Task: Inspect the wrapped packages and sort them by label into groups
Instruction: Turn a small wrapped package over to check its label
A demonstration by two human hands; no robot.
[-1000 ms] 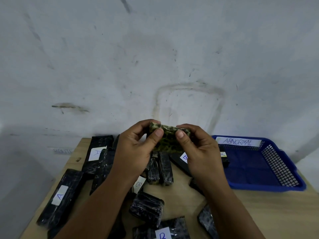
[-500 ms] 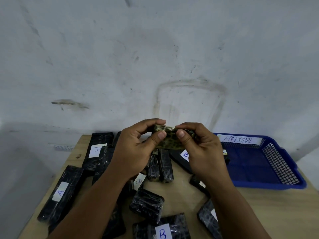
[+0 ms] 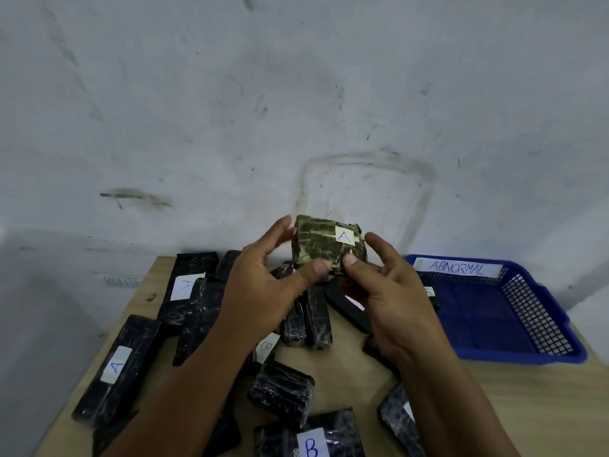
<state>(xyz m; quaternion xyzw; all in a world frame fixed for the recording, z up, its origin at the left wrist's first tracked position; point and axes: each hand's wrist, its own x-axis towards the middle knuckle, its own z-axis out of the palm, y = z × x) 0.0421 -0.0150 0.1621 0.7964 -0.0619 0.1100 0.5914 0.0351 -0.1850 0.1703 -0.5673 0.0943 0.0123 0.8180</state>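
Note:
A small green-brown wrapped package [image 3: 324, 247] with a white label marked A is held up above the table, its label facing me. My left hand [image 3: 263, 285] pinches its lower left edge with the thumb while the fingers reach behind. My right hand [image 3: 385, 288] pinches its lower right corner with the thumb, fingers curled behind it. Below lie several black wrapped packages: one long one labelled A [image 3: 118, 367] at the left, another labelled A [image 3: 186, 285] behind it, one labelled B [image 3: 309, 440] at the front.
A blue mesh basket [image 3: 534, 311] tagged ABNORMAL stands at the right on the wooden table [image 3: 527, 407]. A grey wall rises just behind the table. More black packages [image 3: 280, 390] lie under my forearms in the middle.
The package has been turned over in my hands, so its A label now faces me. Both hands have shifted their hold to its lower edge.

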